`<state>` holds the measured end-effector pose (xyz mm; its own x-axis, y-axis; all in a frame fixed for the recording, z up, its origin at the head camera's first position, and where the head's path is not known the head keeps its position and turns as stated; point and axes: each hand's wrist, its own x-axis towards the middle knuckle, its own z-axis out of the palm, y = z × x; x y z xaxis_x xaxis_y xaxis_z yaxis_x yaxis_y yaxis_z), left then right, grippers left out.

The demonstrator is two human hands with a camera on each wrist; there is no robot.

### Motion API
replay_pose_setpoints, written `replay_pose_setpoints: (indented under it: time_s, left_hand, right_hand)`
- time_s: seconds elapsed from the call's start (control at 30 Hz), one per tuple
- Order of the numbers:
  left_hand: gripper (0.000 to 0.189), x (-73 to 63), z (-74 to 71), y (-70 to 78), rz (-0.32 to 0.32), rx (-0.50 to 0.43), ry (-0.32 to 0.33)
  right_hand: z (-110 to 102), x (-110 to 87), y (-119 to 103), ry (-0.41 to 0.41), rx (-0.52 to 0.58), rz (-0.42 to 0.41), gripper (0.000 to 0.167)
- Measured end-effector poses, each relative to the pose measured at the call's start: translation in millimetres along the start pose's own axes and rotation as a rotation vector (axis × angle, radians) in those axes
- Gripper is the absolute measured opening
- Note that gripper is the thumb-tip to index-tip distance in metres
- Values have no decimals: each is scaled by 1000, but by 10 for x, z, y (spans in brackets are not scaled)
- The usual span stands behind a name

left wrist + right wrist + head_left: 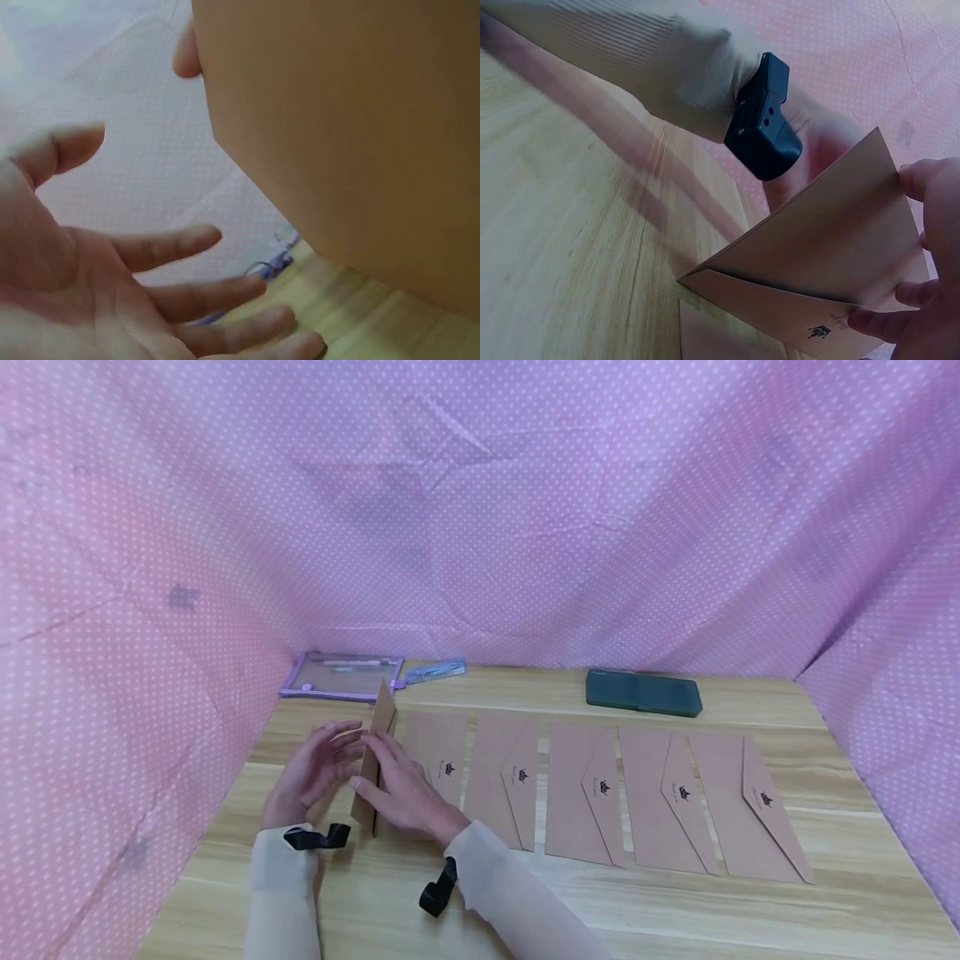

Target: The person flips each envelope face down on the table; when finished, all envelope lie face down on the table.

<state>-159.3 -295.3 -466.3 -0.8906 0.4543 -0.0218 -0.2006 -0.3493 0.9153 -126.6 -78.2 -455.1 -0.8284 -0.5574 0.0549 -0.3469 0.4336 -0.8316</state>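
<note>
A brown kraft envelope (365, 810) stands on edge on the table, seen nearly edge-on in the head view. My right hand (411, 792) grips it, its fingers on the flap side, where a small black crown print (819, 331) shows in the right wrist view. My left hand (318, 770) is beside the envelope's other face, palm toward it, fingers spread and loosely extended. In the left wrist view a gap separates that hand (97, 277) from the plain brown panel (337, 142). To the right, several matching envelopes (572, 793) lie in a row, flaps facing right.
At the back left lies a clear pouch with purple trim (341, 687), pens inside. Next to it is a blue packet (436, 671). A dark green case (643, 692) lies behind the row. Pink dotted cloth (480, 527) surrounds the wooden table (360, 910).
</note>
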Motion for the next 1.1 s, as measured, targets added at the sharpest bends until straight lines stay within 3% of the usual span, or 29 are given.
replay_pose_setpoints:
  time_s: [0.1,0.27,0.53,0.9,1.1]
  left_hand:
    - [49,-5,-8,-18,-39,-76,26]
    - [50,7,-2,-29,-46,-143,-1]
    - [48,21,-8,-51,-68,-145,22]
    - [47,37,1,-102,-84,-176,-3]
    - [46,40,21,-99,-97,-159,33]
  right_hand:
    - [2,-8,8,-1,21,13,66]
    - [-8,-26,34,20,62,12,65]
    - [-10,-65,90,69,102,18,67]
    - [29,-87,124,106,172,23,64]
    - [49,-94,145,139,263,40,63]
